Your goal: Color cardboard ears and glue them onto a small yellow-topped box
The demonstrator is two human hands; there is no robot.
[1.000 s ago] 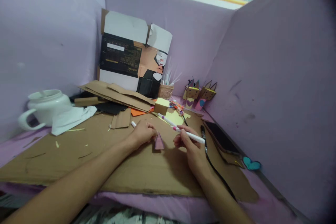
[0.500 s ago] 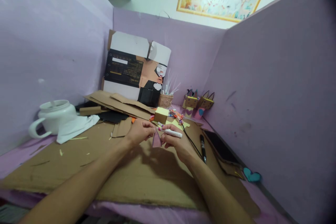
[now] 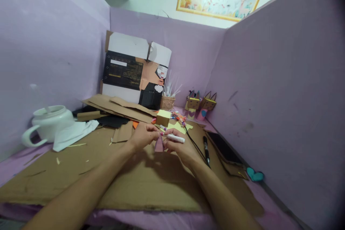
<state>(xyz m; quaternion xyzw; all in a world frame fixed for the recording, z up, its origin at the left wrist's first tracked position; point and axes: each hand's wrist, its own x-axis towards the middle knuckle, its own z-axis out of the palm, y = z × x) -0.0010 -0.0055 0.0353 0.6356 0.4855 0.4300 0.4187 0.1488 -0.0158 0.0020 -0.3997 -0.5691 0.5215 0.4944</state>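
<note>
My left hand (image 3: 145,136) is closed in a pinch at the top of a small pink triangle (image 3: 159,145) with dark edges. In my right hand (image 3: 176,147) is a white marker (image 3: 174,138), gripped between thumb and fingers with its pink end pointing left at the triangle's tip. The lower right fingers touch or nearly touch the triangle's right side; I cannot tell which. Just beyond the fingers lies a small white-and-purple piece (image 3: 163,128). Behind the hands stands a small yellow-topped cardboard box (image 3: 163,118).
A cardboard sheet (image 3: 151,194) covers the table. At left are a white teapot (image 3: 54,124) and a tissue (image 3: 72,134). A black pen (image 3: 206,150), a phone (image 3: 223,147) and a teal heart (image 3: 255,174) lie right. Cardboard figures (image 3: 193,104) stand at the back.
The whole view has shifted slightly, so most things appear a little farther left. The pink triangle now faces me more fully. Both hands keep their holds.
</note>
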